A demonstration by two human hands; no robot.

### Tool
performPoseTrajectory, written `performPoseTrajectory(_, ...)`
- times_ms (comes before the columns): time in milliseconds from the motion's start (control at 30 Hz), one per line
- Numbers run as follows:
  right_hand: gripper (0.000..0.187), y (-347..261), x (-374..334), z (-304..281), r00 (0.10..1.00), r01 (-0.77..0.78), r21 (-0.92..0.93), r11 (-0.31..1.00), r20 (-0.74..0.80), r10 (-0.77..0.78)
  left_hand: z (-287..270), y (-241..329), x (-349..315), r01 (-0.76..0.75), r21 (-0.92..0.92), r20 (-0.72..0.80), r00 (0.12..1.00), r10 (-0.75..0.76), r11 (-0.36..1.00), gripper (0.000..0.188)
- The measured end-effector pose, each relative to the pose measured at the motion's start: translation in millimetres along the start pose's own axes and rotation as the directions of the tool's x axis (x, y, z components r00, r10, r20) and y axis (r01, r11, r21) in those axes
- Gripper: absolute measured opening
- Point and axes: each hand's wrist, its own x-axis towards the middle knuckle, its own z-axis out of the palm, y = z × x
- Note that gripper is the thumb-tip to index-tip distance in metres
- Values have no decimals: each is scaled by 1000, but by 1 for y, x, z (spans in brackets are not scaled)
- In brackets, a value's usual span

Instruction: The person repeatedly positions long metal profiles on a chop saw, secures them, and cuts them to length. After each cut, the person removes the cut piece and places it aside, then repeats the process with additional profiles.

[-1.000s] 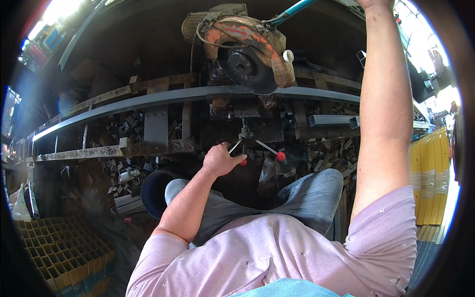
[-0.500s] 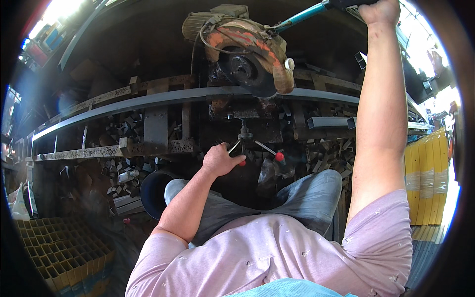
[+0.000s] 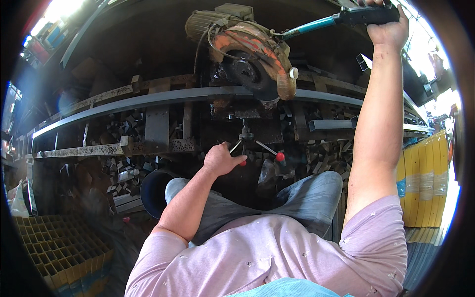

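My right hand (image 3: 388,33) is raised at the upper right, its fingers wrapped round the black grip (image 3: 358,16) at the end of a teal lever. That lever runs to a cut-off saw (image 3: 250,42) with a worn orange guard. The saw's dark round blade (image 3: 243,73) sits at a long square metal tube (image 3: 143,101) lying across the bench; whether it touches is hidden. Below, my left hand (image 3: 221,159) is closed on one spoke of the vise handle (image 3: 246,135), the thumb by a red knob (image 3: 242,163). Another red-knobbed spoke (image 3: 268,148) points right.
Many short tube offcuts (image 3: 121,163) lie under the steel frame (image 3: 81,152). A dark round bucket (image 3: 152,194) stands beside my left knee. Stacked yellow tubes (image 3: 54,247) are at lower left, a yellow bundle (image 3: 423,173) at right. Another tube (image 3: 329,123) lies behind my right forearm.
My right hand has come down and slightly right with the grip. The saw head has tilted a little lower and rightward. My left hand stays on the vise handle.
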Motion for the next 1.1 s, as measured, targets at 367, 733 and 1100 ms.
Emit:
performPoseTrajectory(367,36,-8,-18,-16,999,39,-23,999,-15,-39,3,-2,0,-14,-2,-38,999,14,1000,95)
performPoseTrajectory(733,47,-22,15,-85,926,-184,57,981,346,153,6,-7,1,-54,-9,-73,996,53,999,93)
performPoseTrajectory(1100,46,-18,5,-73,956,-179,130,975,259,141,6,-7,2,-35,-9,-33,999,35,999,93)
